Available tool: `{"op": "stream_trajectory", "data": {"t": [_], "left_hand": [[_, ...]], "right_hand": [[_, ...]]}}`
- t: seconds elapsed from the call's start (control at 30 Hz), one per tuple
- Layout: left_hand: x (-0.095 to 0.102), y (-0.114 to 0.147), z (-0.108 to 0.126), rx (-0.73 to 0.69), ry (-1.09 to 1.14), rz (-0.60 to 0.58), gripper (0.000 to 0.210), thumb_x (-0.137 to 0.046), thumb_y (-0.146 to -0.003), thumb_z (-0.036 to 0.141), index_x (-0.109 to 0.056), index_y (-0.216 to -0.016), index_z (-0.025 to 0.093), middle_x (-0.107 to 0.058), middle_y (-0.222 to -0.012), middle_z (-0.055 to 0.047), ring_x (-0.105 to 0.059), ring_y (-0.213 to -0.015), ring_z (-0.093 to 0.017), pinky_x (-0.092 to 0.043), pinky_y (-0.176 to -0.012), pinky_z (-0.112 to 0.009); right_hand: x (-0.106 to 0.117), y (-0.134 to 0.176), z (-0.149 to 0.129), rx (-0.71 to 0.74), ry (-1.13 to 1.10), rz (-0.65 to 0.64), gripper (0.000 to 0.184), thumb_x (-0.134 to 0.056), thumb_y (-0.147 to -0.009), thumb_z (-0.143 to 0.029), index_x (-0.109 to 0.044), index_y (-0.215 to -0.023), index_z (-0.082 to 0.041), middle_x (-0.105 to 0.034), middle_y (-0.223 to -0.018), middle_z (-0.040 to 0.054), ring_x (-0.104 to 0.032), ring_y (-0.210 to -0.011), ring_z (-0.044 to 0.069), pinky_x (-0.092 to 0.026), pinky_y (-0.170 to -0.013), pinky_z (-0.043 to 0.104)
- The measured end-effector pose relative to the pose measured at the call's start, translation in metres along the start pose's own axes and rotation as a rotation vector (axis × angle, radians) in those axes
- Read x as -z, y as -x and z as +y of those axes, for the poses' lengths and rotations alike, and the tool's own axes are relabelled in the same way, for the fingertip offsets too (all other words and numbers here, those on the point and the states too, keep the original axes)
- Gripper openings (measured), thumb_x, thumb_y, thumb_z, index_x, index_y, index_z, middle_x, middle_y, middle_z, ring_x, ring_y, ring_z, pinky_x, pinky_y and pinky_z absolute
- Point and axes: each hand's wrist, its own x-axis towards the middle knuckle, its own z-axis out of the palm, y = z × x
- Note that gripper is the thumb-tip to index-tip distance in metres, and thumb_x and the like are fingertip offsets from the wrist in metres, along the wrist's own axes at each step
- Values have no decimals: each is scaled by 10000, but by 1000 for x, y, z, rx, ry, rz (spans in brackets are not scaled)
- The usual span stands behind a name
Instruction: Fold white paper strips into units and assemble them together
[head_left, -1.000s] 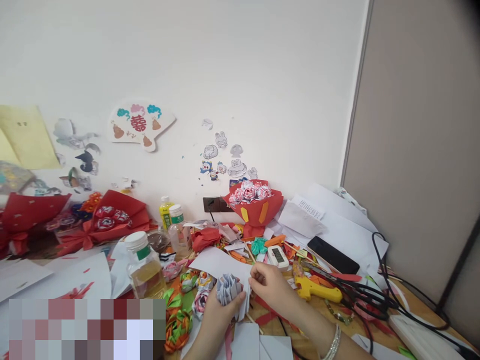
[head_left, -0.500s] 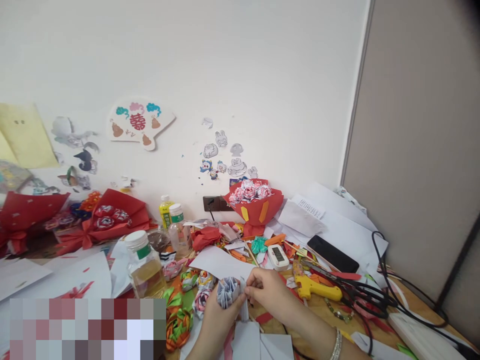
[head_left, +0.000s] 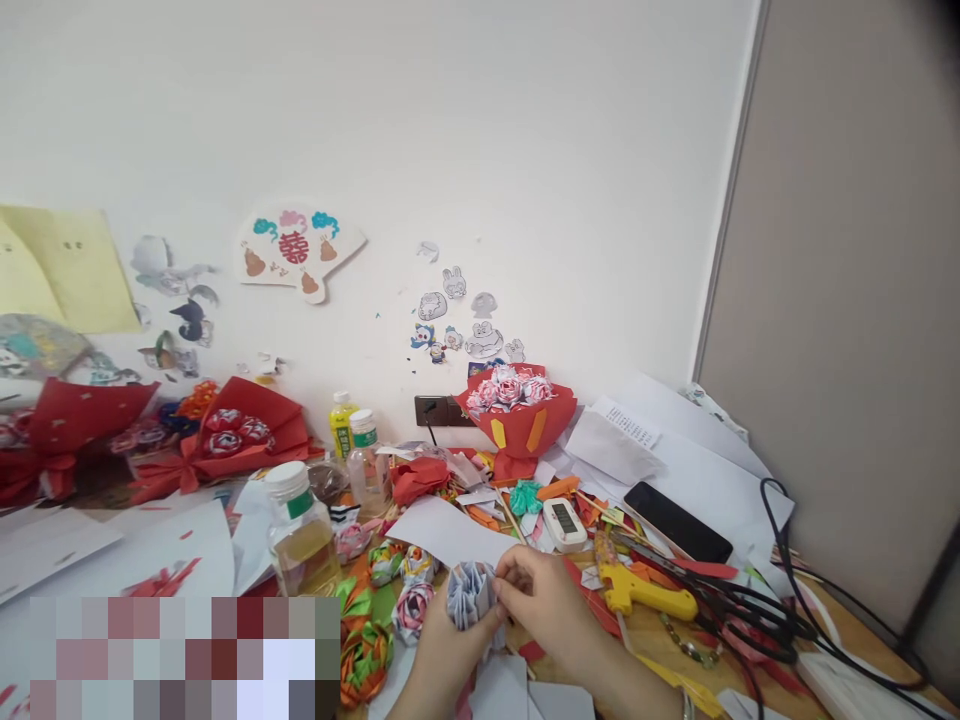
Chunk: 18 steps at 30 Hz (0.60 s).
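Note:
A pleated white-and-blue paper flower [head_left: 469, 594] sits in my left hand [head_left: 448, 650], whose fingers wrap round it from below and the side. My right hand [head_left: 541, 596] pinches at the flower's right edge, thumb and fingertips pressed together on the paper there. Left of the hands lie finished-looking paper flowers, among them a pink-and-white one [head_left: 414, 610] and an orange-and-green one [head_left: 365, 662]. Under my wrists are white paper squares [head_left: 499, 690]. Behind the flower rests a larger white sheet [head_left: 450, 530].
A yellow glue gun [head_left: 646, 592], black scissors [head_left: 750, 605], a phone [head_left: 677, 522] and a white timer [head_left: 564, 524] lie to the right. A bottle of yellowish liquid [head_left: 300, 545] stands left. A red-wrapped bouquet [head_left: 517, 425] stands by the wall. Black cables [head_left: 781, 530] curl at the right edge.
The view has shifted slightly, so everything appears a little further right. My right hand has moved in closer against the flower, and the paper strip at its right edge lies closer round it.

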Motion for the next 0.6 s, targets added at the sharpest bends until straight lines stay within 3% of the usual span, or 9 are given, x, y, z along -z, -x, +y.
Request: {"op": "stream_trajectory", "data": {"t": [0.17, 0.27, 0.33, 0.47, 0.6], "left_hand": [[-2, 1, -1, 6, -30, 62, 267, -662, -538, 335, -590, -730, 162, -657, -728, -47, -597, -706, -201, -481, -675, -296], [-4, 2, 1, 21, -52, 91, 219, -644, -545, 275, -586, -725, 165, -654, -714, -40, -594, -687, -196, -478, -670, -291], [-7, 2, 2, 26, -51, 90, 180, -628, -538, 228, -580, -702, 170, -647, -682, -28, -587, -658, -191, -477, -649, -286], [-11, 3, -4, 38, 4, 101, 157, -601, -525, 186, -571, -680, 180, -640, -652, -22, -582, -634, -193, -476, -622, -284], [-14, 2, -15, 1, 45, 125, 120, -590, -529, 184, -558, -645, 187, -629, -625, -16, -582, -623, -190, -477, -622, -279]], "right_hand": [[10, -6, -5, 162, 178, 1, 148, -446, -741, -191, -566, -656, -185, -585, -612, -6, -530, -600, 138, -385, -549, 225], [19, -31, -4, 225, 334, 94, 188, -403, -778, -197, -574, -703, -176, -605, -695, 21, -535, -673, 154, -389, -610, 245], [19, -55, 1, 262, 465, 75, 153, -434, -752, -167, -587, -769, -175, -617, -788, 36, -538, -757, 169, -391, -664, 255], [4, -103, 21, 363, 772, -91, 259, -495, -696, -93, -587, -921, -181, -614, -941, 52, -506, -904, 195, -371, -765, 274], [-17, -126, 36, 325, 904, -86, 280, -445, -702, -9, -599, -893, -145, -621, -902, 96, -512, -892, 209, -375, -744, 290]]}}
